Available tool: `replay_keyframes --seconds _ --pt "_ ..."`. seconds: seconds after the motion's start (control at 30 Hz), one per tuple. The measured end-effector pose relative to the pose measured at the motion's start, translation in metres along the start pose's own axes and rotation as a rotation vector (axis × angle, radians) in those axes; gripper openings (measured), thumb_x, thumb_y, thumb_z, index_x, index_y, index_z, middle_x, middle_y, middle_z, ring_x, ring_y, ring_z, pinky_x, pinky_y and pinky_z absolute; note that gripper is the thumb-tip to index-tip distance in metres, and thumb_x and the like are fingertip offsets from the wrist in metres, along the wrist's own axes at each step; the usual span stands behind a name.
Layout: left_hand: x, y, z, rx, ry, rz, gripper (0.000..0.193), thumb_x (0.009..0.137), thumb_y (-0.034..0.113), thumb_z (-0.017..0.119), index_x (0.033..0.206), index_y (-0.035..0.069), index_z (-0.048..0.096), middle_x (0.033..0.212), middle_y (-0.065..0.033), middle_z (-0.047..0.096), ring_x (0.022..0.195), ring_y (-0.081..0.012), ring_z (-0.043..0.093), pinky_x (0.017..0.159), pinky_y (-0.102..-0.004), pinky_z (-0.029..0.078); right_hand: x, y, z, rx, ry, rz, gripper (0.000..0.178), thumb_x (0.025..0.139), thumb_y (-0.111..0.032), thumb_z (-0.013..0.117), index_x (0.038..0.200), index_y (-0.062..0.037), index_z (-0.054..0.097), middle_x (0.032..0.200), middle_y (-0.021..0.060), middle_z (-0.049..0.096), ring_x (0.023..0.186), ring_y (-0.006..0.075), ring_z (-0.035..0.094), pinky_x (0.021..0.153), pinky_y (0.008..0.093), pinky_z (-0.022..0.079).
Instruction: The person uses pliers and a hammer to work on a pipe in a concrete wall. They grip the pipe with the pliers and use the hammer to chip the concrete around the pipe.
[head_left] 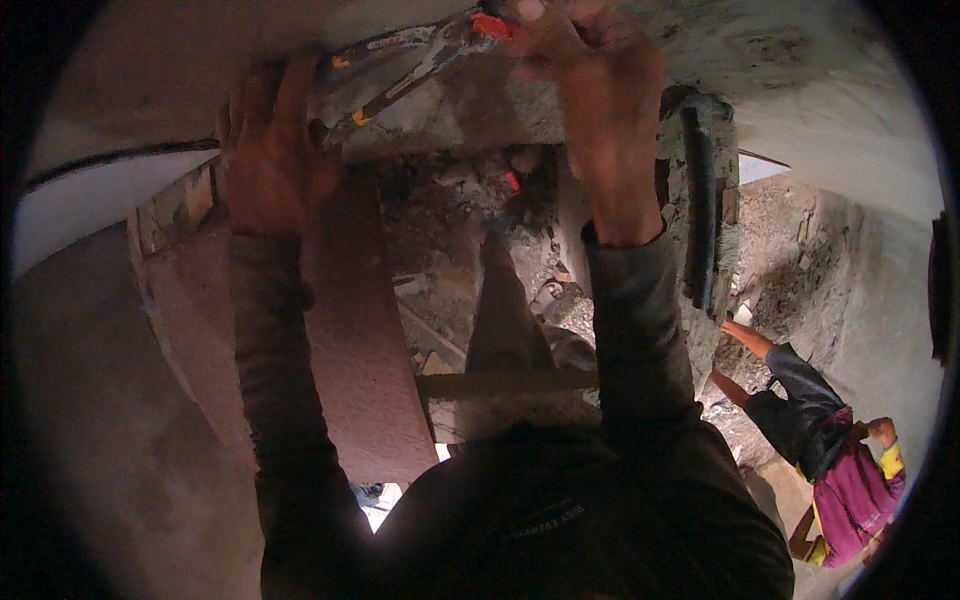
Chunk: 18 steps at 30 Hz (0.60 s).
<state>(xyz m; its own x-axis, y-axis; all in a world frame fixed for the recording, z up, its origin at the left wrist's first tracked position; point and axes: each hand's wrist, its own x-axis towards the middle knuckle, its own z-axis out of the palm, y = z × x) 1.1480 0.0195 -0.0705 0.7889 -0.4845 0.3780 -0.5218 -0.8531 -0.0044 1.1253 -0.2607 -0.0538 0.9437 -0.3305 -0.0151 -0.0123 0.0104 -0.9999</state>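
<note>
- Bundle of cables (400,70) runs along the rough concrete ledge (480,120) at top of view, from left hand to right hand.
- Likely light, bendy, not fragile; best gripped along the sheath, clear of the bare ends.
- Looks grey and dusty, with yellow marks and an orange-red bit (490,25) by the right hand.
- Left hand (268,150) is closed around the bundle's lower end.
- Right hand (590,90) has fingers curled at the orange end; exact grip unclear.
- Black pipe (700,200) hangs just right; another person (830,450) stands below.

No packages, labels, signs — none.
</note>
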Motion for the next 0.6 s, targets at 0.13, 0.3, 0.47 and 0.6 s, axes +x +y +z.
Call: replay_keyframes --seconds 0.13,0.3,0.47,0.6 --pt "0.000 0.003 -0.001 0.031 -0.031 -0.037 0.088 0.066 0.013 0.080 0.149 0.018 0.050 0.130 -0.0182 0.057 0.121 -0.0443 0.056 0.105 -0.0575 0.043 -0.003 -0.004 0.002 -0.138 -0.019 0.046 0.031 0.102 -0.033 0.070 0.090 -0.0065 0.060 0.078 0.0049 0.061 0.074 0.0138 0.060 0.066 0.0332 0.049" --pt "-0.001 0.003 -0.001 0.008 -0.015 -0.010 0.088 0.066 0.015 0.081 0.149 0.018 0.051 0.130 -0.0195 0.057 0.120 -0.0452 0.056 0.102 -0.0573 0.044 -0.015 0.019 -0.003 -0.140 0.099 -0.244 0.022 0.101 -0.022 0.071 0.110 -0.0021 0.066 0.095 0.0069 0.068 0.082 0.0128 0.066 0.069 0.0286 0.054" --pt "-0.001 0.002 -0.002 -0.028 -0.005 0.003 0.086 0.070 0.021 0.079 0.151 0.017 0.049 0.135 -0.0237 0.058 0.120 -0.0486 0.056 0.100 -0.0576 0.044 -0.016 0.032 -0.044 -0.415 0.117 -0.321 0.024 0.099 -0.019 0.072 0.113 -0.0013 0.065 0.098 0.0089 0.071 0.082 0.0140 0.067 0.072 0.0283 0.054" --pt "-0.001 0.000 -0.003 -0.026 -0.029 0.002 0.088 0.070 0.023 0.082 0.151 0.017 0.049 0.136 -0.0241 0.057 0.122 -0.0485 0.055 0.101 -0.0579 0.044 -0.016 0.037 -0.053 -0.398 0.126 -0.327 0.021 0.096 -0.014 0.074 0.111 -0.0017 0.065 0.096 0.0130 0.073 0.086 0.0202 0.070 0.076 0.0336 0.056"
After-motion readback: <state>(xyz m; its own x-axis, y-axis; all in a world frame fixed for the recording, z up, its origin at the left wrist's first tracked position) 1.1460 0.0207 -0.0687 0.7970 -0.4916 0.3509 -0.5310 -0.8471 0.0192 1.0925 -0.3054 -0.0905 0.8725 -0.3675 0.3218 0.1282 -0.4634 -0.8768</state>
